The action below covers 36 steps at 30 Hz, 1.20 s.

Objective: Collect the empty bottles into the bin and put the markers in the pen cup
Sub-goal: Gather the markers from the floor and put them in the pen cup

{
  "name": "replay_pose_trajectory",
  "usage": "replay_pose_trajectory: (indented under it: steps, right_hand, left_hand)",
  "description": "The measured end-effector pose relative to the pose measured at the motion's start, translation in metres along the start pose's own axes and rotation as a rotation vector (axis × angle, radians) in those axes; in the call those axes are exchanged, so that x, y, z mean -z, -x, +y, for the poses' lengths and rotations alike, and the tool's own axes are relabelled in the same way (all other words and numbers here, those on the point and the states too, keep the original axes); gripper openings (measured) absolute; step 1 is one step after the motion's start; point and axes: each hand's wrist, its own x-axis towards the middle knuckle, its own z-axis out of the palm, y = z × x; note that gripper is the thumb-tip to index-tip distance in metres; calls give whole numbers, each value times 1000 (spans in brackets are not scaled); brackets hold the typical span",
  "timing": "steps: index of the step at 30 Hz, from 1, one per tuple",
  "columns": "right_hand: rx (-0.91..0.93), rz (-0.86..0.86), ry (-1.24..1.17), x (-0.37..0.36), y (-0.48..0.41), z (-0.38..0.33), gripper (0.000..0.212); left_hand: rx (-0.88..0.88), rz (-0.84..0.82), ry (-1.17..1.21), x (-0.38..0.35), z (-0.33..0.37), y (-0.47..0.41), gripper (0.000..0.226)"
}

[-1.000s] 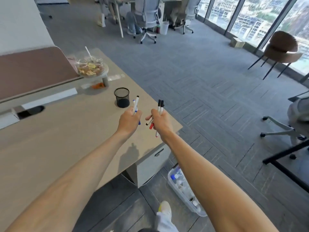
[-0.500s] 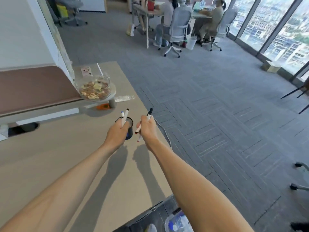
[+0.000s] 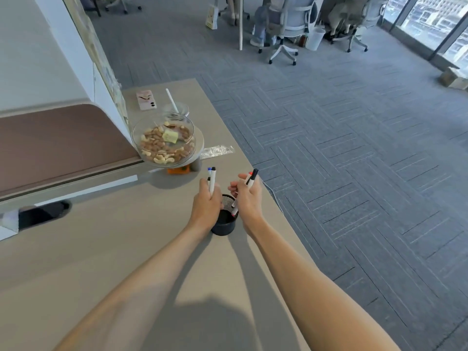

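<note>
The left hand [image 3: 206,205] gripped two white capped markers [image 3: 212,180]; the right hand [image 3: 247,200] gripped further markers [image 3: 251,181]. The round black mesh pen cup [image 3: 224,224] stood just below, between both grips.

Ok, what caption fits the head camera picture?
The left hand and right hand hold markers above the black pen cup on the desk.

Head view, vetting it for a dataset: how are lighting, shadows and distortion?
Head view: daylight from the windows; soft arm shadows on the desk near the pen cup; wide-angle bowing at the edges; markers in left hand and right hand slightly soft.
</note>
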Motion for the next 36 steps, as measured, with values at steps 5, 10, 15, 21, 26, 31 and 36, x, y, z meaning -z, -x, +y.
replay_pose_trajectory:
  steps: [5, 10, 15, 21, 26, 31, 36]
  right_hand:
    - [24, -4, 50, -5, -15, 33, 23]
    - [54, -36, 82, -5, -16, 51, 21]
    - [70, -51, -9, -3, -19, 43, 23]
    - [77, -60, 7, -3, -26, 43, 16]
    - [78, -94, 51, -6, -28, 42, 22]
    - [54, -103, 43, -7, -25, 39, 25]
    - [36, -59, 31, -3, -21, 35, 18]
  left_hand:
    - [-29, -24, -21, -8, -29, -19, 29]
    - [-89, 59, 56, -17, -25, -25, 24]
    - [-131, 18, 170, -25, -6, -27, 26]
    - [-58, 111, 94, -29, -23, -31, 29]
    - [-46, 127, 92, -26, -23, -28, 34]
    - [-70, 133, 104, -21, -27, -26, 26]
    - [-67, 103, 132, -9, -24, -17, 25]
